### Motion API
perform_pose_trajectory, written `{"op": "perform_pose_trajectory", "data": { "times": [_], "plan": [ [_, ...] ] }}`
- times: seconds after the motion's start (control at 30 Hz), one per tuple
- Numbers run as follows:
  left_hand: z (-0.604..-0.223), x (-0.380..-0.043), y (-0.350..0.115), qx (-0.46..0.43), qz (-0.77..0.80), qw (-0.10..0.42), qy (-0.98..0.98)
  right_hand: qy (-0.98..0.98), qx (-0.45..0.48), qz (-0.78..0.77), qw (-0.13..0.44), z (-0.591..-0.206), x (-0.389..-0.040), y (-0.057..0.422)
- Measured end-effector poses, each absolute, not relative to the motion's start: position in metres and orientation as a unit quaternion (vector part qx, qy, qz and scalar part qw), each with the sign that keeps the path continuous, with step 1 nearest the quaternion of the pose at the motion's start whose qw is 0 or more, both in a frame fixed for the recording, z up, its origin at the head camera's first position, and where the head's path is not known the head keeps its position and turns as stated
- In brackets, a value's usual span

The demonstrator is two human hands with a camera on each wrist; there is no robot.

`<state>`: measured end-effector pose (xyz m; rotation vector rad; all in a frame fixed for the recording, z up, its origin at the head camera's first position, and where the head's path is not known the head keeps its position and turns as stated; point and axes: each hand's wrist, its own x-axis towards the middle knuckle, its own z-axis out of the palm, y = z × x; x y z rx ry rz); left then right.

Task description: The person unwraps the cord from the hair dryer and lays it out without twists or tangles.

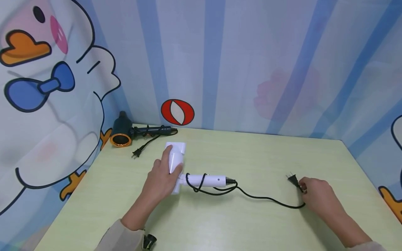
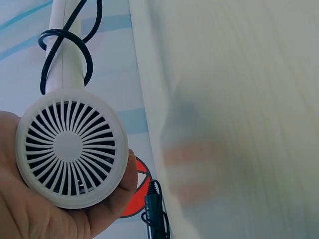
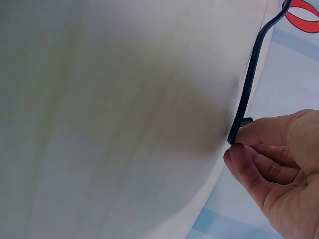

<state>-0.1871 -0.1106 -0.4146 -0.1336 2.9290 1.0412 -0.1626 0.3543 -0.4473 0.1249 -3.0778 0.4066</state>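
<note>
My left hand grips the head of a white hair dryer, its fingers and thumb wrapped round the barrel. In the left wrist view the round slotted vent faces the camera, with the palm behind it. A black power cord loops round the dryer's handle and runs right across the table. Its far end is pinched between thumb and fingers of my right hand, just below the two-pin plug. In the right wrist view the cord bends at the fingertips.
A dark green hair dryer with an orange ring lies at the table's back left corner, its cord wound on the handle and its plug pointing forward. The pale table meets a printed cloth backdrop behind and at both sides.
</note>
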Motion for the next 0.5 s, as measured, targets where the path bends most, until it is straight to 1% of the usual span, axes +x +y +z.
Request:
{"op": "perform_pose_trajectory", "data": {
  "times": [0.33, 0.5],
  "plan": [
    [-0.415, -0.187, -0.111, -0.048, 0.33, 0.021, 0.943, -0.989, 0.045, 0.133, 0.038, -0.436, -0.159, 0.351],
    [-0.414, -0.187, -0.111, -0.05, 0.332, 0.023, 0.942, -0.987, 0.054, 0.135, 0.066, -0.429, -0.153, 0.338]
  ]
}}
